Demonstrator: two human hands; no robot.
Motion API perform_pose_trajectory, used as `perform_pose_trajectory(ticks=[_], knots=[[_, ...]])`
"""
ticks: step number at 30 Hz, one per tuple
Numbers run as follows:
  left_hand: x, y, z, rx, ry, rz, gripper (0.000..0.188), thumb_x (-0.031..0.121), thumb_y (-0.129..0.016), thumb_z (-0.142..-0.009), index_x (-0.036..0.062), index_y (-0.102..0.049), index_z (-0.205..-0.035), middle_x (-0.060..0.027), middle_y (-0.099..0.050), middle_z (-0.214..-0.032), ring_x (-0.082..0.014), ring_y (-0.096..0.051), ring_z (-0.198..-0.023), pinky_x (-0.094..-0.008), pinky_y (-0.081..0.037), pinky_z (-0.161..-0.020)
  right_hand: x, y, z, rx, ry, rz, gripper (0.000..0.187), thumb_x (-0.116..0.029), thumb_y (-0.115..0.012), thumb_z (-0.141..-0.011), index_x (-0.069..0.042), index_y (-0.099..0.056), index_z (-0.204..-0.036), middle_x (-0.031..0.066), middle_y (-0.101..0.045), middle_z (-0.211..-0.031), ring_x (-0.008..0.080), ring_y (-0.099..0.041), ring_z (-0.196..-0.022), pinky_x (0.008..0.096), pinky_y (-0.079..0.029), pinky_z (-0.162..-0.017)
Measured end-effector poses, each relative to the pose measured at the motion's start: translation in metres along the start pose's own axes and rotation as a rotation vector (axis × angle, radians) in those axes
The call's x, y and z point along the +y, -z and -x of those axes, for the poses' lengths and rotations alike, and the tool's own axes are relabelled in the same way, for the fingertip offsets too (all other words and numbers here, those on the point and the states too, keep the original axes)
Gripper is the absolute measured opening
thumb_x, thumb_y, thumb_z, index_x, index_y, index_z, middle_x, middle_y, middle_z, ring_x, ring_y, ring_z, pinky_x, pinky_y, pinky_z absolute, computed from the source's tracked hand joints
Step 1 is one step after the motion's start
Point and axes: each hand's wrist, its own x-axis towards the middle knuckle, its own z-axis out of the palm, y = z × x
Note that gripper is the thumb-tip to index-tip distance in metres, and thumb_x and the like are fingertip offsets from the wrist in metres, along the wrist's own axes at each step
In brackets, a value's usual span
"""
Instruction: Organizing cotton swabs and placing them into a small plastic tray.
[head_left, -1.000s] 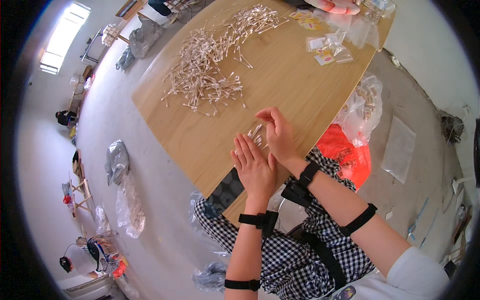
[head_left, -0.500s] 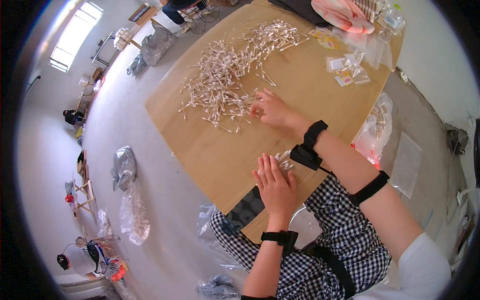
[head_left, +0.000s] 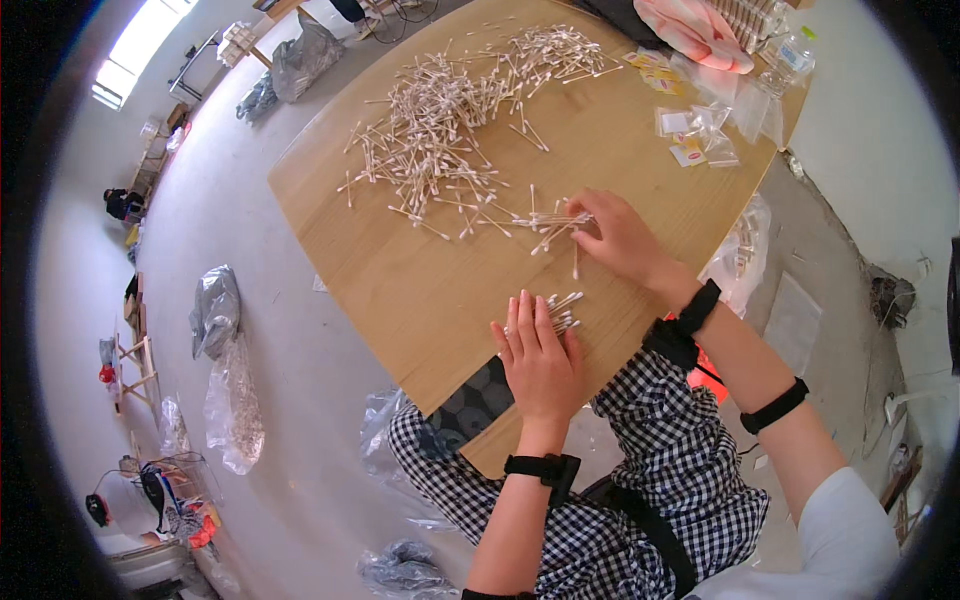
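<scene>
A big loose pile of white-tipped cotton swabs [head_left: 440,120] spreads over the far left of the wooden table [head_left: 400,290]. My right hand [head_left: 620,238] has its fingers curled down on a small cluster of swabs [head_left: 548,222] at the pile's near right edge; some stick out past the fingertips. Close to the table's near edge, my left hand [head_left: 540,365] lies flat with fingers stretched out. It partly covers a small bunch of swabs [head_left: 566,312], whose tips show beside the fingers.
Small clear bags [head_left: 715,135] with yellow-and-white cards [head_left: 688,152] lie at the table's far right. Behind them are a plastic bottle [head_left: 790,58] and a pink cloth [head_left: 695,35]. A dark patterned pad [head_left: 470,405] sits at the near left corner. Plastic bags [head_left: 235,400] lie on the floor.
My right hand has moved toward me and to the right, drawing a cluster of swabs out from the pile. My left hand has stayed over the small bunch.
</scene>
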Motion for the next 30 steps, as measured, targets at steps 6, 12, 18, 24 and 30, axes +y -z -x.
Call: perform_pose_trajectory(ticks=[6, 12, 18, 24, 30], knots=[[0.0, -0.001, 0.002, 0.042, -0.031, -0.005, 0.042, 0.02, -0.056, -0.09, 0.0007, -0.05, -0.127, -0.0179, -0.045, -0.138, -0.0341, -0.037, -0.134, -0.0521, -0.019, -0.116, -0.001, -0.007, -0.011, -0.106, 0.115, 0.129, 0.024, -0.005, -0.064, -0.075, -0.007, -0.062, -0.098, 0.0093, -0.064, -0.099, 0.0301, -0.059, -0.098, 0.0406, -0.046, -0.087], [-0.003, -0.003, 0.004, 0.045, -0.027, -0.039, 0.038, 0.02, -0.057, -0.091, 0.002, -0.052, -0.124, -0.0176, -0.041, -0.141, -0.0336, -0.035, -0.136, -0.0519, -0.019, -0.117, -0.014, -0.017, -0.021, -0.045, 0.399, 0.203, 0.034, -0.006, -0.063, -0.076, -0.008, -0.063, -0.11, 0.0099, -0.062, -0.118, 0.0289, -0.052, -0.119, 0.0413, -0.039, -0.102], [-0.001, -0.001, 0.003, 0.046, -0.012, -0.024, 0.039, 0.021, -0.058, -0.091, 0.0026, -0.051, -0.125, -0.0177, -0.039, -0.143, -0.0331, -0.033, -0.138, -0.0513, -0.019, -0.117, -0.007, -0.01, -0.033, -0.204, 0.444, 0.323, 0.025, -0.01, -0.063, -0.077, -0.01, -0.067, -0.102, 0.0076, -0.064, -0.109, 0.0268, -0.055, -0.112, 0.0402, -0.04, -0.099], [0.001, 0.0, 0.002, 0.023, 0.004, -0.025, 0.053, 0.024, -0.056, -0.09, -0.0023, -0.042, -0.134, -0.0198, -0.033, -0.149, -0.0344, -0.027, -0.141, -0.0501, -0.016, -0.118, -0.015, -0.013, -0.011, -0.231, 0.444, 0.192, 0.01, -0.009, -0.065, -0.077, -0.009, -0.068, -0.087, 0.0058, -0.064, -0.093, 0.0254, -0.057, -0.097, 0.0395, -0.042, -0.091], [0.002, -0.002, 0.0, 0.033, 0.037, -0.046, 0.072, 0.033, -0.054, -0.09, -0.0078, -0.027, -0.143, -0.0235, -0.026, -0.152, -0.0358, -0.02, -0.145, -0.0493, -0.012, -0.118, -0.04, -0.02, 0.021, -0.282, 0.437, 0.027, 0.021, -0.006, -0.064, -0.077, -0.008, -0.067, -0.098, 0.0072, -0.063, -0.1, 0.0268, -0.056, -0.102, 0.0399, -0.04, -0.096]])
